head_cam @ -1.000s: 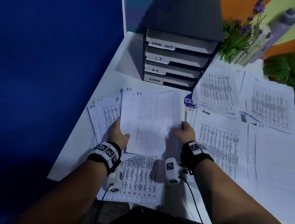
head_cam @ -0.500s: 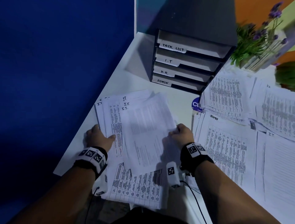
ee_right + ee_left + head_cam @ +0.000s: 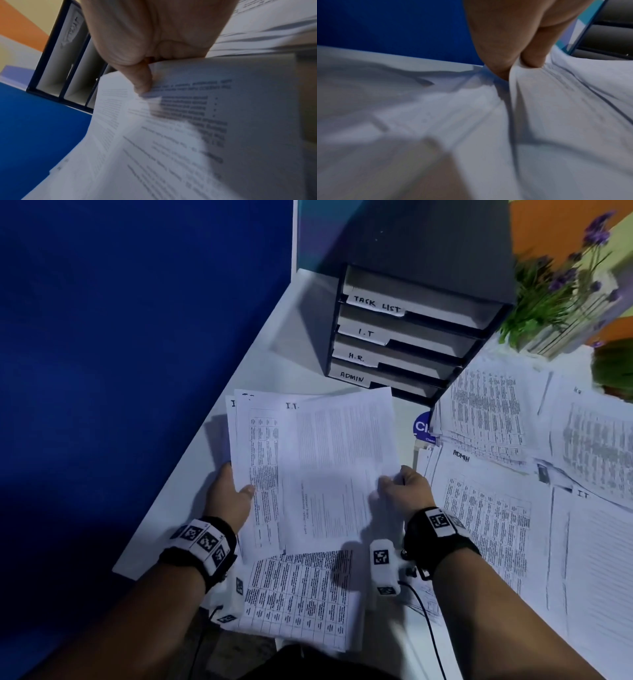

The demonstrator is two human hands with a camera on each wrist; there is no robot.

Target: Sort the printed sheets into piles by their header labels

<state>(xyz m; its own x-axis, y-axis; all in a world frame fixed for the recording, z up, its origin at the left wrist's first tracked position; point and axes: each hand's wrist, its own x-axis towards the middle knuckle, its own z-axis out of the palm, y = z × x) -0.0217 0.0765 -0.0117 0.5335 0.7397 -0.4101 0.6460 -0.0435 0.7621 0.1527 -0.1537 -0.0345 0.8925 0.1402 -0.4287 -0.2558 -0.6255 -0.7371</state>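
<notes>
- Both hands are on the same fanned bunch of I.T. sheets (image 3: 329, 474), held a bit above the tabletop (image 3: 274, 364) near the middle of the head view.
- Left hand (image 3: 229, 498) grips the bunch's left edge at about 9 o'clock, thumb on top of the table-printed page and fingers tucked under. The left wrist view is blurry, but you can see the thumb and a finger (image 3: 498, 54) pinching the paper edge.
- Right hand (image 3: 406, 491) pinches the right edge at about 3 o'clock. The right wrist view shows the thumb (image 3: 142, 78) pressed down on the printed text with the other fingers curled under the sheets.
- The top page is mostly text with "I.T." written at its top left corner; a few more pages stick out behind it on the left.
- Under the bunch, at 6 o'clock, a grid-printed sheet (image 3: 301, 597) lies flat at the near edge of the tabletop.
- At 12 o'clock there's a dark tray organizer (image 3: 411, 337) with slots labelled TASK LIST, I.T, H.R. and ADMIN.
- Over at 3 o'clock, an ADMIN-headed sheet (image 3: 486, 508) lies flat, with more overlapping paper piles (image 3: 486, 405) spread out past it.
- A plant with purple flowers (image 3: 561, 289) sits at 1 to 2 o'clock.
</notes>
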